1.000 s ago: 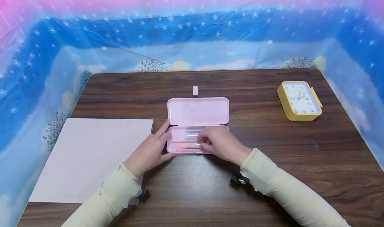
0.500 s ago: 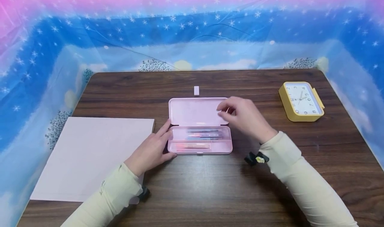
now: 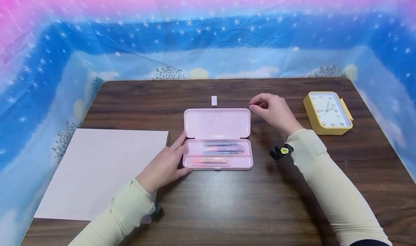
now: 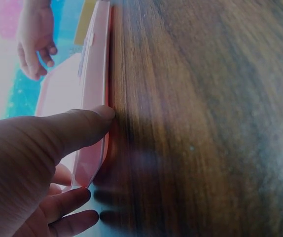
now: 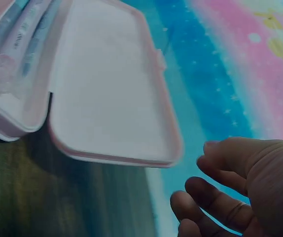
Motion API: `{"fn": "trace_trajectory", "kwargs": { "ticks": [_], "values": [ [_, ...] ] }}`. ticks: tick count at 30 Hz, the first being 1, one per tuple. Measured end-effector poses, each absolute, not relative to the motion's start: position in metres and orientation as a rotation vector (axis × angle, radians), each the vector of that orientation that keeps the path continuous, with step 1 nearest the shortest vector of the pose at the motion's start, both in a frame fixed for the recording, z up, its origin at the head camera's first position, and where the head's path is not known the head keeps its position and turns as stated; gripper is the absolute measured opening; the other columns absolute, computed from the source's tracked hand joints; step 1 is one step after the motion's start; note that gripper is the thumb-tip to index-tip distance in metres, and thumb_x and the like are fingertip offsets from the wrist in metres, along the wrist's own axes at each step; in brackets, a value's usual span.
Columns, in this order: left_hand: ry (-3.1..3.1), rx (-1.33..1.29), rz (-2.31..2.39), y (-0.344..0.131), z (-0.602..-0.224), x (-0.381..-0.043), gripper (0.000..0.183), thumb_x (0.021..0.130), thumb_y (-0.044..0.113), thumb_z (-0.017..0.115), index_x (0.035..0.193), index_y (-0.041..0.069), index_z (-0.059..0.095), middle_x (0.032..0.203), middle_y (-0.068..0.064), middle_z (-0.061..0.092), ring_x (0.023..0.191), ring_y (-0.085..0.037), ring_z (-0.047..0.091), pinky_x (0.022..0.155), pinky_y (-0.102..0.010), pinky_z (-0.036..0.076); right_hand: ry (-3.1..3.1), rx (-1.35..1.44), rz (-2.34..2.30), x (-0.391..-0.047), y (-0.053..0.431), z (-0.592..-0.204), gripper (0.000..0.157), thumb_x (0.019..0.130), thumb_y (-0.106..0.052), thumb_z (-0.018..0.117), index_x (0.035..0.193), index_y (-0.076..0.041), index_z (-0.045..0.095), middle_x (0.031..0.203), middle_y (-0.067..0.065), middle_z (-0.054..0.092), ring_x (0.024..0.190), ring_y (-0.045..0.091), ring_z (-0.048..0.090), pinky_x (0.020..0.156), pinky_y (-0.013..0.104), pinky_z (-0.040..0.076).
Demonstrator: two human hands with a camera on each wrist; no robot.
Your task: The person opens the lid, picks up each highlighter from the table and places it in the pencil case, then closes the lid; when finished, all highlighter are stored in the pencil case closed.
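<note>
A pink pencil case (image 3: pixel 240 162) lies open on the table, its lid (image 3: pixel 217 123) folded back. In its back compartment are several pens (image 3: pixel 224 149); a clear narrow box with pinkish contents (image 3: pixel 208 161) is in the front left one. My left hand (image 3: pixel 164 166) holds the case's left end, thumb (image 4: pixel 85 128) against the front wall and fingers round the end. Beside the lid's far right corner hovers my right hand (image 3: pixel 273 110), fingers loosely bent, touching nothing; the right wrist view shows nothing between its fingers (image 5: pixel 220 197).
Behind the lid lies a small pale pink block (image 3: pixel 214 100), perhaps an eraser. A yellow alarm clock (image 3: pixel 328 112) lies face up at the right. On the left is a large white flat board or pad (image 3: pixel 104 170), partly under my left forearm. Patterned cloth (image 3: pixel 208 33) hangs around the wooden table.
My right hand has lifted out of the pencil case and moved right and away, past the lid's right end. My left hand stays at the case's left end.
</note>
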State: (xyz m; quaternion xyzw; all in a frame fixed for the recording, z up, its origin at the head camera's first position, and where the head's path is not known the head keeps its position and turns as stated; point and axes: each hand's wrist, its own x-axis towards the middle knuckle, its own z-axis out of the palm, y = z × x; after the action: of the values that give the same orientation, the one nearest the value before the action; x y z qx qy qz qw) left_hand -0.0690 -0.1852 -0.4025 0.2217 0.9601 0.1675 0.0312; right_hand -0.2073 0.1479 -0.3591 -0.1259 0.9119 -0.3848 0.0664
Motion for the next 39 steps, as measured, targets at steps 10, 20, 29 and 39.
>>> {"fn": "trace_trajectory", "kwargs": {
  "ticks": [10, 20, 29, 39],
  "values": [
    [2.962, 0.669, 0.509, -0.185, -0.403, -0.068, 0.075, 0.08, 0.037, 0.081, 0.139, 0.002, 0.051, 0.16, -0.023, 0.024, 0.109, -0.037, 0.065, 0.095, -0.049, 0.052, 2.752, -0.4, -1.094, -0.213, 0.137, -0.377, 0.016, 0.096, -0.024, 0.065, 0.108, -0.014, 0.07, 0.103, 0.008, 0.069, 0.091, 0.024, 0.059, 0.08, 0.037, 0.049],
    [2.984, 0.594, 0.488, -0.192, -0.395, -0.063, 0.08, 0.082, 0.039, 0.079, 0.145, 0.003, 0.046, 0.16, -0.02, 0.027, 0.112, -0.037, 0.064, 0.097, -0.051, 0.05, 2.77, -0.416, -1.108, -0.201, 0.138, -0.375, 0.014, 0.096, -0.026, 0.065, 0.107, -0.018, 0.069, 0.102, 0.004, 0.069, 0.088, 0.023, 0.059, 0.077, 0.035, 0.051],
    [3.248, 0.431, 0.943, -0.211, -0.355, -0.073, 0.058, 0.092, 0.025, 0.07, 0.14, 0.0, 0.05, 0.142, -0.019, 0.053, 0.119, -0.035, 0.058, 0.092, -0.051, 0.052, 2.824, -0.543, -1.156, -0.179, 0.145, -0.362, 0.013, 0.093, -0.026, 0.07, 0.104, -0.019, 0.071, 0.097, 0.001, 0.07, 0.083, 0.019, 0.059, 0.074, 0.034, 0.05],
    [3.127, 0.488, 1.077, -0.202, -0.345, -0.073, 0.04, 0.094, 0.023, 0.068, 0.13, 0.008, 0.062, 0.124, -0.01, 0.066, 0.098, -0.021, 0.062, 0.075, -0.039, 0.054, 2.858, -0.779, -1.128, -0.14, 0.154, -0.358, 0.008, 0.095, -0.022, 0.067, 0.1, -0.018, 0.072, 0.095, -0.004, 0.069, 0.082, 0.01, 0.06, 0.073, 0.034, 0.053]
  ]
}}
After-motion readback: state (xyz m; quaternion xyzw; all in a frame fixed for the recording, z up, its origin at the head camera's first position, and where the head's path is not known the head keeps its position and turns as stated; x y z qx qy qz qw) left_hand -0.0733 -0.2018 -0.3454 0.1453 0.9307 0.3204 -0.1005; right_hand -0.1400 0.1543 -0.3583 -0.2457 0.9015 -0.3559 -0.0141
